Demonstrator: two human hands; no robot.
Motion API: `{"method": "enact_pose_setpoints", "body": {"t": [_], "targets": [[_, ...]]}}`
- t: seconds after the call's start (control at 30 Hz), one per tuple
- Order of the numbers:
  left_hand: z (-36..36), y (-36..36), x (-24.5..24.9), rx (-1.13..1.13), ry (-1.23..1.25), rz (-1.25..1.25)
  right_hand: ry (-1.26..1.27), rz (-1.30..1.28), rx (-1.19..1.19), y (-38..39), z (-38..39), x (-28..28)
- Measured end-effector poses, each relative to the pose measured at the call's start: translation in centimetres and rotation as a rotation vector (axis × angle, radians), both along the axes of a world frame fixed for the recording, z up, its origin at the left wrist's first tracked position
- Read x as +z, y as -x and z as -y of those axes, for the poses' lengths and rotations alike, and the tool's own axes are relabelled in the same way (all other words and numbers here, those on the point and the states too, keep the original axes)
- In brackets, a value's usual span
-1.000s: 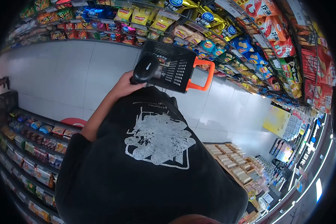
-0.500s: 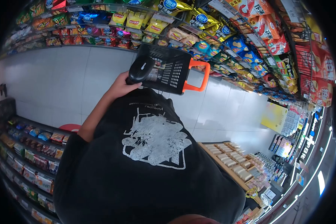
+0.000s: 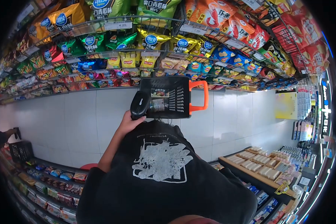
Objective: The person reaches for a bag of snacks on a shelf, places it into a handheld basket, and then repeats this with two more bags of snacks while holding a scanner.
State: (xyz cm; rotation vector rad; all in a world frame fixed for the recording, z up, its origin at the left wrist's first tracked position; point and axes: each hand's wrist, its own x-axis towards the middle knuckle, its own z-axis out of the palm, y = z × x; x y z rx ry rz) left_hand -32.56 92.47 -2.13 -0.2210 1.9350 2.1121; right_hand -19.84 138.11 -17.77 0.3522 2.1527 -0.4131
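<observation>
My left hand (image 3: 130, 123) is closed around a black, rounded handle (image 3: 139, 105) with a small white mark on top. Right beside it, the black shopping basket (image 3: 183, 112) has perforated sides and an orange carrying handle (image 3: 205, 96) turned to the right. Inside the basket lie a dark printed package (image 3: 159, 92) and a pale, shiny pack (image 3: 158, 105). How the black handle joins the basket is hidden. My right hand does not show; the black T-shirt (image 3: 156, 201) fills the lower middle.
Shelves of chip bags (image 3: 149, 39) run along the far side of the aisle. A tiled floor (image 3: 78, 127) lies between. At the left, another person's hand (image 3: 5, 135) is near a second black basket (image 3: 21, 151). Wooden display trays (image 3: 250, 162) stand at the right.
The view has tilted up and turned, so more of the upper chip shelves shows. My left hand keeps its hold on the handle, and the basket appears lower and straighter in view.
</observation>
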Motion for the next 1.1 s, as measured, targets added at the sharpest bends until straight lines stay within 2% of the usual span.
{"method": "enact_pose_setpoints", "body": {"t": [0.1, 0.2, 0.27, 0.33, 0.43, 0.53, 0.73, 0.83, 0.9, 0.97, 1.03, 1.1], "targets": [[0.2, -0.1, 0.3, 0.007, 0.028, 0.006, -0.003, -0.082, 0.093, 1.8, 1.1, -0.3], [-0.4, 0.4, 0.6, -0.029, 0.019, 0.007, 0.099, -0.391, 0.236, 5.7, 1.3, 1.4], [-0.8, 0.7, 0.5, -0.074, 0.061, -0.008, 0.158, -0.326, 0.174, 9.0, 0.1, 1.5], [-1.4, 0.8, 0.1, -0.099, 0.089, -0.021, 0.141, -0.395, 0.082, 11.8, -0.4, 1.5], [-2.4, 1.2, 0.7, -0.127, 0.117, -0.022, 0.015, -0.530, 0.204, 15.3, 0.1, 2.6], [-3.2, 1.4, 0.6, -0.123, 0.134, -0.032, 0.162, -0.644, 0.180, 17.0, 1.8, 4.1], [-4.7, 1.2, 0.9, -0.097, 0.131, -0.005, 0.298, -0.674, 0.142, 19.5, 4.5, 7.1], [-5.5, 0.7, 1.1, -0.089, 0.147, 0.005, 0.434, -0.824, 0.022, 22.1, 4.1, 9.4], [-5.6, 0.3, 1.1, -0.092, 0.155, -0.001, 0.461, -0.996, 0.026, 25.1, 3.0, 8.7], [-6.0, 0.0, 0.7, -0.094, 0.152, -0.005, 0.386, -1.012, -0.033, 28.5, 2.8, 11.8], [-6.8, -0.2, 1.1, -0.083, 0.149, 0.001, 0.402, -1.190, 0.029, 32.4, 2.3, 14.5], [-7.7, -0.6, 1.4, -0.069, 0.149, 0.005, 0.455, -1.449, 0.036, 35.4, 2.8, 20.1]]}}
